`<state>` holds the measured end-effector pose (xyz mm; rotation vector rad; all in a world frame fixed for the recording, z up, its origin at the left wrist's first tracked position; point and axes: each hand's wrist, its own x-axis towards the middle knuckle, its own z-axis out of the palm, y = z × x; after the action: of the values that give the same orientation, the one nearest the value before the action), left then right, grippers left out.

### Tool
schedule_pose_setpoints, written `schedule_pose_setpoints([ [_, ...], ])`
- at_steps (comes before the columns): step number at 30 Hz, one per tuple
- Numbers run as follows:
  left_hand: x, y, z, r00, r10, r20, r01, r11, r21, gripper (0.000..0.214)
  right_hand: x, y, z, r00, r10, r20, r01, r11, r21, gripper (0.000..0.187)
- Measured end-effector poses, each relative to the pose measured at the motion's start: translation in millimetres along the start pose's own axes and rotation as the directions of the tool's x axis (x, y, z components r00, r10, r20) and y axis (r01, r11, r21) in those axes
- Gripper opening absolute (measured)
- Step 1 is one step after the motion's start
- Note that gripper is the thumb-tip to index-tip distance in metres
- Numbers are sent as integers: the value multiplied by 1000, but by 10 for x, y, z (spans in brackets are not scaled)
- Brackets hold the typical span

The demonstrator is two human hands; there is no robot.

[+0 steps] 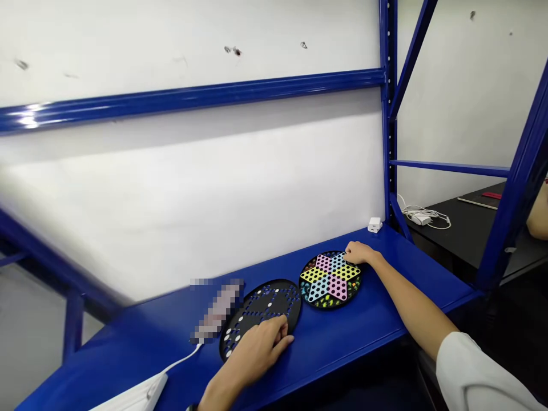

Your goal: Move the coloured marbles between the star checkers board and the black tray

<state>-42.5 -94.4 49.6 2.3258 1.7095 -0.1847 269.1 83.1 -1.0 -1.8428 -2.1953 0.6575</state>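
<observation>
A round Chinese checkers board (329, 279) lies on the blue shelf, with a pink, yellow and light-blue star full of holes. Coloured marbles show in the dark compartments around the star. At its far right edge is my right hand (358, 253), its fingers closed and bent down at a light-blue point; what they hold, if anything, is hidden. To the left lies a black round board (257, 311) with holes and several white spots. My left hand (261, 345) rests over its near right part, fingers curled in and thumb pointing right. I cannot see inside its grip.
The blue shelf (342, 337) has a blue frame post (387, 114) at the right. A blurred-out flat device (219, 311) with a white cable lies left of the boards, near a white power strip (137, 394). White chargers (374, 224) sit in the back corner.
</observation>
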Motion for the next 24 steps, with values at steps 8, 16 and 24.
schedule_pose_setpoints([
  [8,-360,-241,-420,920,-31,-390,-86,956,-279,39,-55,-90,-47,980,35,-194,-33,999,13,16],
  [16,31,-61,-751,842,-170,-512,-282,671,-685,51,-42,-79,-78,916,134,-377,-87,986,140,25],
  [24,1544,49,-36,902,-159,-401,-188,694,-695,47,56,77,-137,886,221,-408,-108,953,282,44],
])
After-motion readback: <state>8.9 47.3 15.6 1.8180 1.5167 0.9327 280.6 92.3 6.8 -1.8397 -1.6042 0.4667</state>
